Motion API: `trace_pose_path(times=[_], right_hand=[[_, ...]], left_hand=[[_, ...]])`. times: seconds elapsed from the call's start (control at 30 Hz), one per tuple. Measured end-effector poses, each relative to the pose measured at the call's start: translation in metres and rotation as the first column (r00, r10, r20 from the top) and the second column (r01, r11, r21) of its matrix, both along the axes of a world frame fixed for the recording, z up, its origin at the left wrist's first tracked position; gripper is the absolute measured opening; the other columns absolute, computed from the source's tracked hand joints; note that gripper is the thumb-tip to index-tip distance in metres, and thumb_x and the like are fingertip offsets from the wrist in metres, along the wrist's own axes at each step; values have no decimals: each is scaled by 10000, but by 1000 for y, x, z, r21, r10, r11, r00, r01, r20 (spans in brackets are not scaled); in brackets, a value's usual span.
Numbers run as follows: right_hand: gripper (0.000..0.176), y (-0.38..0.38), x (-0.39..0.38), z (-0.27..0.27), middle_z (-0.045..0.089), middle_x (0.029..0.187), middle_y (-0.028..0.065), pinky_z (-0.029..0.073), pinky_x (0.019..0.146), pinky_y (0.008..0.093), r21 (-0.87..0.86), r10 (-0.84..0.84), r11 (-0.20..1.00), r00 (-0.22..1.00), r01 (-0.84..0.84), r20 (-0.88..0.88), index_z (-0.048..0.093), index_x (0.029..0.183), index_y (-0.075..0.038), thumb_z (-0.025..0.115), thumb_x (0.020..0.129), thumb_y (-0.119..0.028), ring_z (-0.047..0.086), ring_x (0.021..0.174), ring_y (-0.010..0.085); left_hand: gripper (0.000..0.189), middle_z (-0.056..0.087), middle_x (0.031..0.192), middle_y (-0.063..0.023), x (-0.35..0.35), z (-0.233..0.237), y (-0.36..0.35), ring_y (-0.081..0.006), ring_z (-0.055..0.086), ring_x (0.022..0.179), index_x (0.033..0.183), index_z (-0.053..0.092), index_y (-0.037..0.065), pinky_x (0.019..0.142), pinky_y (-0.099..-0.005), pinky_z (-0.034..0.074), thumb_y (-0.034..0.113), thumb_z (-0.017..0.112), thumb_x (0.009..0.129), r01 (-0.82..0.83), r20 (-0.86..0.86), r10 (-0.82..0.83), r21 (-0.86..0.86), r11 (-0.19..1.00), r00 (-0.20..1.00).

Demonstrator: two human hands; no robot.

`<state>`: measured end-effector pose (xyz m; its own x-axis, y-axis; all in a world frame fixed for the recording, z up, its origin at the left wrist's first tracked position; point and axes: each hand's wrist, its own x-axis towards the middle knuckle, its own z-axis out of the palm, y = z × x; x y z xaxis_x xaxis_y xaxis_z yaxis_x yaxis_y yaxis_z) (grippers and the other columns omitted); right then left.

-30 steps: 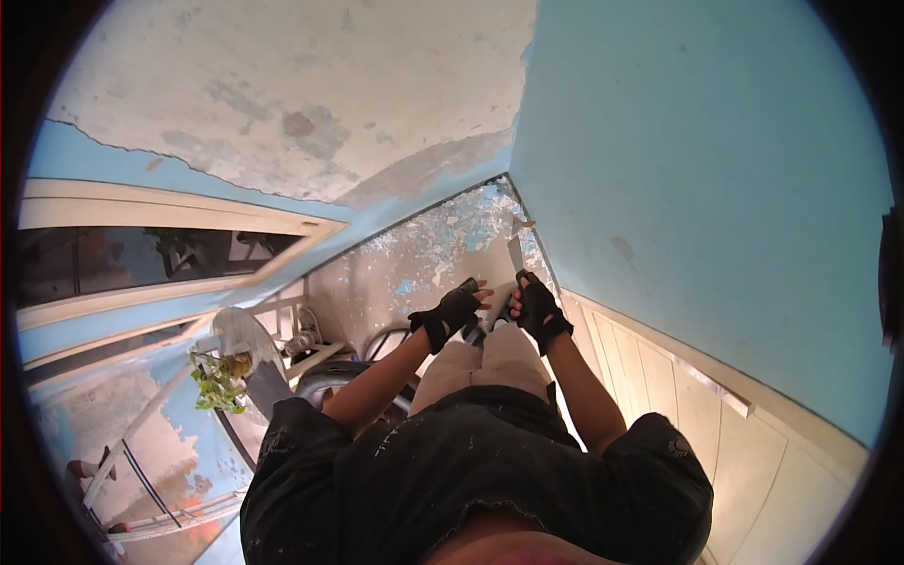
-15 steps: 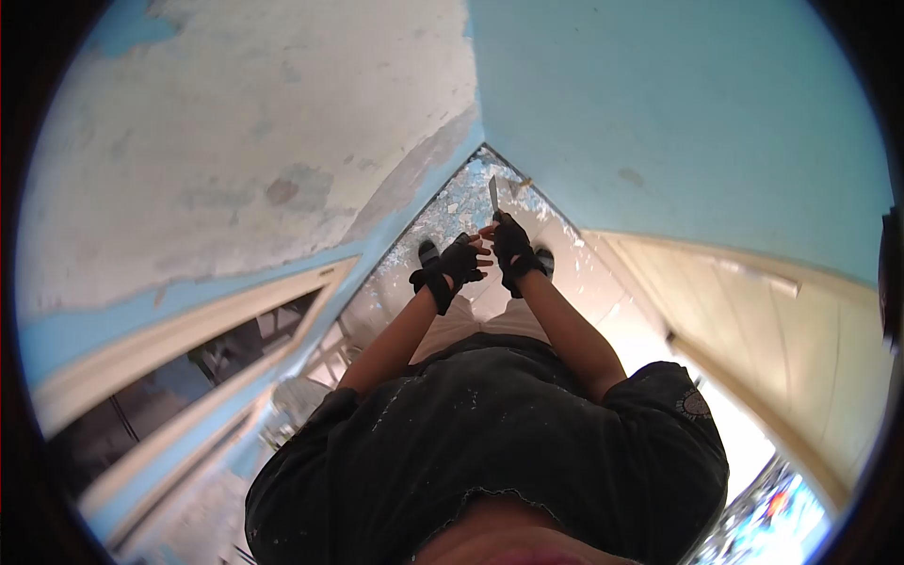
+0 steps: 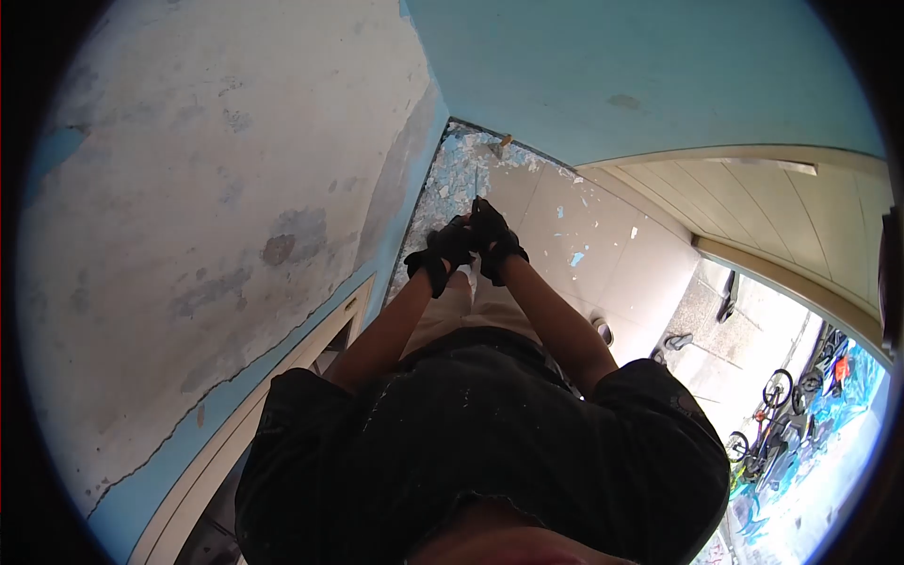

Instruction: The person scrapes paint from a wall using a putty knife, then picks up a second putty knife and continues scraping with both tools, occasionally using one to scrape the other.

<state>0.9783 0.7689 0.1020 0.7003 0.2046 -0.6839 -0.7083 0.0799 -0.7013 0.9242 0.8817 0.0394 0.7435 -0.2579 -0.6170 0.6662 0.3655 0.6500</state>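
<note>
My right hand (image 3: pixel 491 229), in a black fingerless glove, is closed on a scraper (image 3: pixel 476 181). Its thin blade points away from me, seen nearly edge-on, and the handle is hidden in the hand. Pressed against it is my left hand (image 3: pixel 453 242), gloved the same way, with fingers curled in. What those fingers hold, if anything, is hidden. Both hands are in front of my thighs, above a floor strewn with paint flakes (image 3: pixel 450 169).
On the left rises a wall (image 3: pixel 235 169) with its paint stripped; a blue wall (image 3: pixel 603 75) meets it at the corner. A second scraper (image 3: pixel 500 145) lies on the floor there. A cream door (image 3: pixel 782 193) and a doorway are on the right, with a bicycle (image 3: pixel 761 421) outside.
The view has turned, bringing more of the doorway and outside into sight. My left fingers, spread before, have curled in against my right hand. The scraper stays in my right hand.
</note>
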Motion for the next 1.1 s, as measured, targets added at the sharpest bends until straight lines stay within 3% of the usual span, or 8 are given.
trace_pose_path(times=[0.17, 0.27, 0.33, 0.47, 0.53, 0.63, 0.83, 1.1], right_hand=[[320, 13, 7, -43, 620, 841, 92, 510, 590, 321, 41, 61, 997, 981, -69, 182, 477, 1221, -99, 486, 927, -226, 593, 678, 193], [364, 32, 26, -130, 612, 814, 111, 512, 586, 331, -172, 299, 937, 437, -305, 848, 439, 1270, -103, 480, 917, -184, 587, 670, 199], [587, 53, 54, -94, 623, 843, 89, 520, 611, 308, 269, -43, 947, 901, 174, -431, 279, 1422, -81, 526, 889, -64, 615, 753, 164], [571, 83, 82, -143, 597, 786, 76, 513, 574, 313, 197, -13, 978, 961, 70, -276, 258, 1434, -124, 476, 909, -73, 610, 695, 167], [465, 103, 97, -180, 571, 744, 57, 469, 454, 307, 125, -163, 976, 979, 178, -122, 394, 1363, -137, 444, 901, -115, 528, 538, 173], [450, 115, 134, -221, 574, 724, 48, 454, 485, 289, 15, -162, 986, 973, 167, -165, 403, 1373, -138, 458, 926, -126, 528, 547, 134], [385, 165, 160, -331, 512, 666, -5, 399, 467, 254, 366, -244, 889, 961, 275, -129, 485, 1321, -187, 522, 941, -235, 462, 520, 102], [272, 154, 206, -360, 487, 656, -29, 388, 471, 271, 520, -198, 802, 952, 294, -232, 568, 1160, -166, 577, 902, -253, 444, 539, 96]], left_hand=[[342, 611, 1016, -21, 7, -6, 9, -141, 587, 908, 1221, 508, 137, 779, -298, 491, 266, 540, 905, -67, -307, 99, 113, 991, 947], [380, 580, 1090, -56, 18, -47, 7, -160, 588, 968, 1207, 507, 82, 795, -309, 513, 354, 437, 951, -67, 299, -204, 698, 713, 932], [390, 583, 1068, -83, 25, -95, 7, -155, 573, 1006, 1198, 513, 70, 839, -307, 487, 359, 435, 950, -584, 55, 597, -149, 798, 801], [352, 580, 1057, -99, 53, -157, 55, -156, 570, 975, 1199, 508, 60, 839, -308, 473, 301, 460, 947, -725, -508, 520, -430, 538, 687], [328, 579, 1039, -90, 62, -190, 69, -151, 564, 915, 1197, 502, 45, 807, -298, 472, 253, 489, 943, -95, 367, -198, 646, 758, 909], [410, 566, 1109, -54, 104, -134, 81, -167, 535, 1050, 1265, 471, 79, 895, -313, 448, 290, 543, 921, -5, -226, 187, 624, 781, 956], [368, 553, 1117, -27, 133, -234, 97, -131, 536, 936, 1214, 493, 59, 779, -264, 453, 316, 504, 951, -314, 336, 185, 386, 867, 924], [465, 561, 1131, -24, 169, -269, 91, -136, 524, 1034, 1192, 516, 80, 895, -293, 421, 473, 425, 961, -585, 28, 596, -153, 796, 803]])
